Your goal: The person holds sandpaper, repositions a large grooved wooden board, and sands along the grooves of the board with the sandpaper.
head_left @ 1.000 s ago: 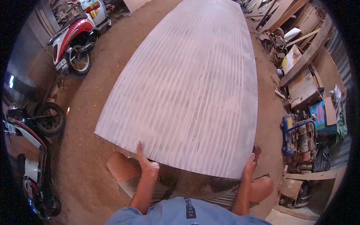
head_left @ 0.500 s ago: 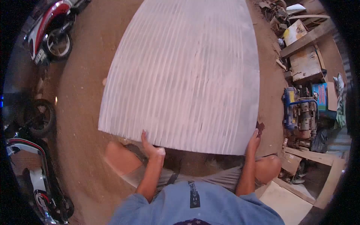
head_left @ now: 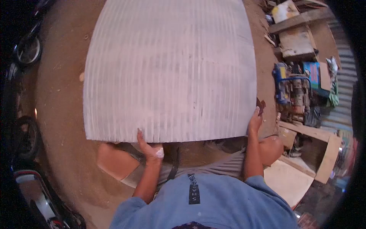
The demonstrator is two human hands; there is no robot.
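Observation:
A large whitish panel with lengthwise stripes or ridges [head_left: 171, 72] stretches away in front of me, its near edge above my crossed legs. My left hand [head_left: 149, 148] grips that near edge left of the middle, the thumb lying on top and the fingers hidden underneath. A whitish patch shows at the base of that hand. At the near right corner, my right hand [head_left: 255, 121] is closed at the panel's side edge, its thumb pointing forward. A dark reddish-brown piece [head_left: 260, 106] sticks out at its fingertips; I cannot tell whether the hand holds it too.
Brown bare ground [head_left: 61, 99] surrounds the panel. Motorcycles, one with a white body [head_left: 42, 198], stand along the left. At the right are a blue-framed machine [head_left: 291, 86], a blue box [head_left: 312, 74], a wooden frame [head_left: 326, 160], a pale board [head_left: 288, 179] and corrugated metal [head_left: 343, 65].
The view has shifted and turned slightly, so the panel's near edge now lies more level and the right-side things sit higher. Both hands keep their places on the panel.

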